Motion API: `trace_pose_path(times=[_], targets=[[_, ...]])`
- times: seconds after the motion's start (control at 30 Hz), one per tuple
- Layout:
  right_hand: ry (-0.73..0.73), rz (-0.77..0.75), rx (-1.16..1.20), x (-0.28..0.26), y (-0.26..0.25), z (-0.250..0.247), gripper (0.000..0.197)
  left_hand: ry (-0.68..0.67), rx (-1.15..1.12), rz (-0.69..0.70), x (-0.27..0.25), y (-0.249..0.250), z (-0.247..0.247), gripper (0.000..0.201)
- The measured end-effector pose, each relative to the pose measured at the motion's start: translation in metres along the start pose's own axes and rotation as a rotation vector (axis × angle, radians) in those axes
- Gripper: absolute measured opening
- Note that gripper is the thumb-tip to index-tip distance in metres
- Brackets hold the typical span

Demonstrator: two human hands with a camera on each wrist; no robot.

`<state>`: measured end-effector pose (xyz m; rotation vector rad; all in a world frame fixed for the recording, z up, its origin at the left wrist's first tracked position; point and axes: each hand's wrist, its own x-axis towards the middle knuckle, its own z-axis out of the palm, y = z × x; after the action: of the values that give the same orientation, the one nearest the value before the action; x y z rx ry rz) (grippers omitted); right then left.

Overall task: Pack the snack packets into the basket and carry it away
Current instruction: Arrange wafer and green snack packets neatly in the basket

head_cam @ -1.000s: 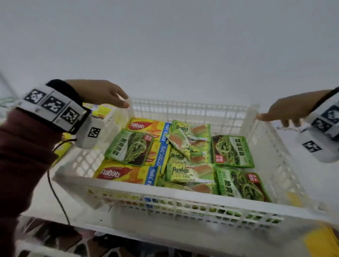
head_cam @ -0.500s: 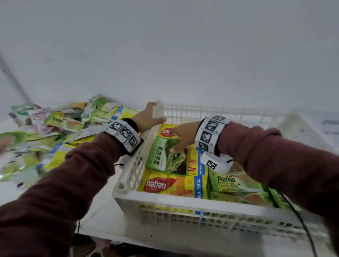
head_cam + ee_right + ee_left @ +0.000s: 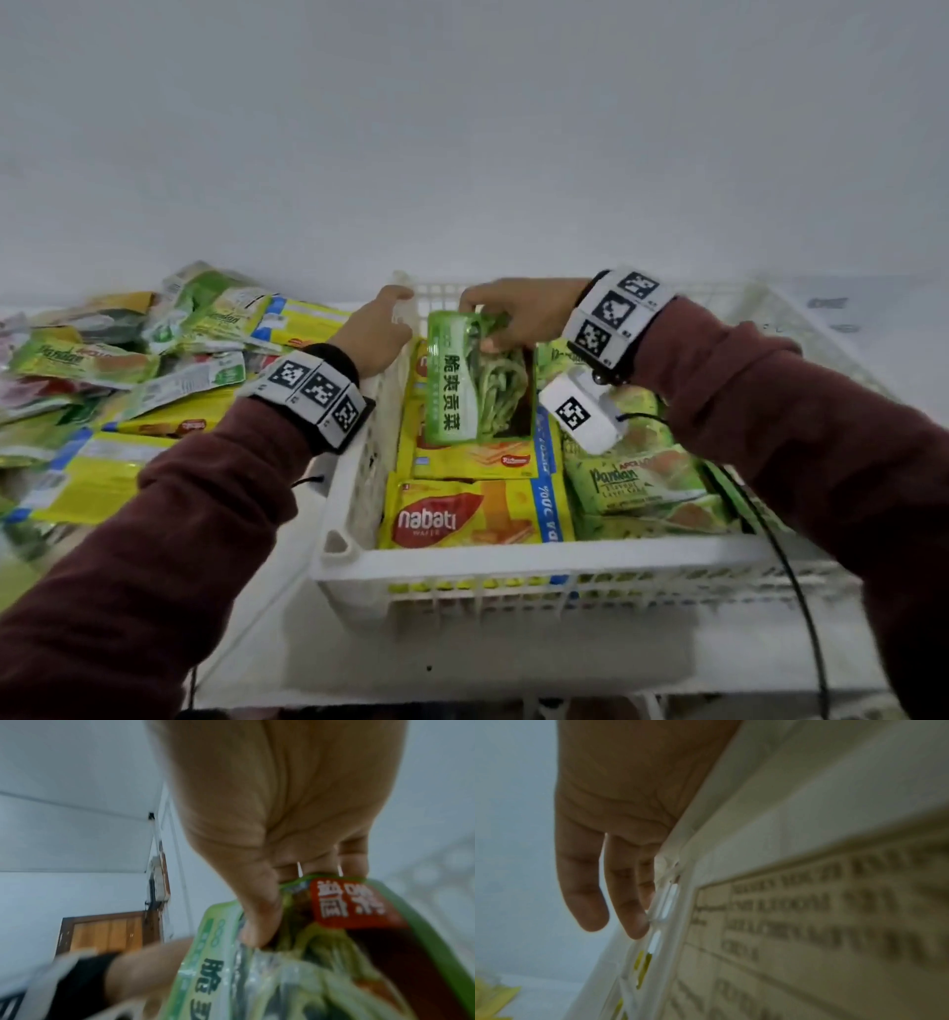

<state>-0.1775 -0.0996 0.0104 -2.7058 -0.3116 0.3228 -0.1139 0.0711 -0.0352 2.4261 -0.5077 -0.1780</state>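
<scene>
Head view: one white slatted plastic basket (image 3: pixel 513 557) stands on the white tabletop (image 3: pixel 565 663). Two hands are in frame. The person's right hand (image 3: pixel 518 313) reaches across into the basket's far left corner, and its grip pinches the top edge of one green vegetable snack packet with Chinese lettering (image 3: pixel 475 380), thumb on the front face and fingers behind, as the right wrist view confirms (image 3: pixel 321 953). That packet hangs upright, its lower edge over the packets below. The left hand (image 3: pixel 377 331) rests on the basket's left wall near the far corner; the left wrist view shows its fingers (image 3: pixel 582 882) straight and lying against the rim, the grip released, clasping nothing.

Count inside the basket: two yellow Nabati wafer packets (image 3: pixel 477 514) visible at the left, one behind the other; at least two green Pandan cake packets (image 3: pixel 637 478) at the right, further ones partly hidden under the right forearm. A loose heap of green and yellow snack packets (image 3: pixel 128 370) lies on the tabletop left of the basket; their number cannot be told.

Against the frame half a second earlier: the green packet then lay flat on the Nabati packets under the right hand; it is now lifted on end. The left hand has kept its place on the wall.
</scene>
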Motion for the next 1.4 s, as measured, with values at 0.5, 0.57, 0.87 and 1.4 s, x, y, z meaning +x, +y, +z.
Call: trace_pose_path(times=[0.5,0.57,0.87,1.4], targets=[[-0.006,0.641,-0.456,-0.078,0.134,-0.046,0.045,0.007,-0.009,-0.017,-0.005,0.002,0.001,0.039],[0.013,0.637,-0.480,-0.077,0.146,-0.037,0.044,0.015,-0.016,-0.023,-0.007,0.001,0.001,0.038],[-0.142,0.583,-0.556,-0.074,0.164,0.005,0.070,0.032,-0.037,-0.024,-0.011,0.002,0.000,0.037],[-0.141,-0.008,-0.671,-0.026,0.069,0.021,0.073,0.041,-0.091,-0.044,-0.012,0.003,0.000,0.037]])
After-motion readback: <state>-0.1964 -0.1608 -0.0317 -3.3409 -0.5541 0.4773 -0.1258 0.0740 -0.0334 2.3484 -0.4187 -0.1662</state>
